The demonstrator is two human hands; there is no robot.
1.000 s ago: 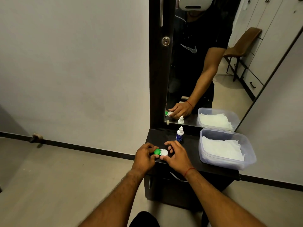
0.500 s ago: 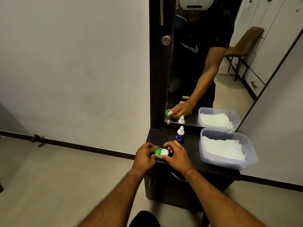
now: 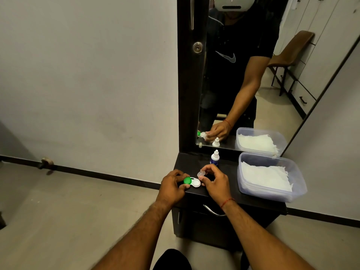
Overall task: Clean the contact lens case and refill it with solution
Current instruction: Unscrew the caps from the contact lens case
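Observation:
A contact lens case lies near the front left of the dark dresser top. Its green cap is still on the left well; the right well is uncovered and white. My left hand pins the case at the green end. My right hand holds the white cap pinched between thumb and fingers just above the open well. A small solution bottle with a white nozzle and blue label stands upright behind my hands.
A clear plastic tub with white tissue inside sits on the right of the top. A tall mirror stands at the back. A drawer handle is below the front edge. Bare floor lies to the left.
The white cap has come off the right well: my right hand has lifted it slightly up and away. My left hand stays on the green end.

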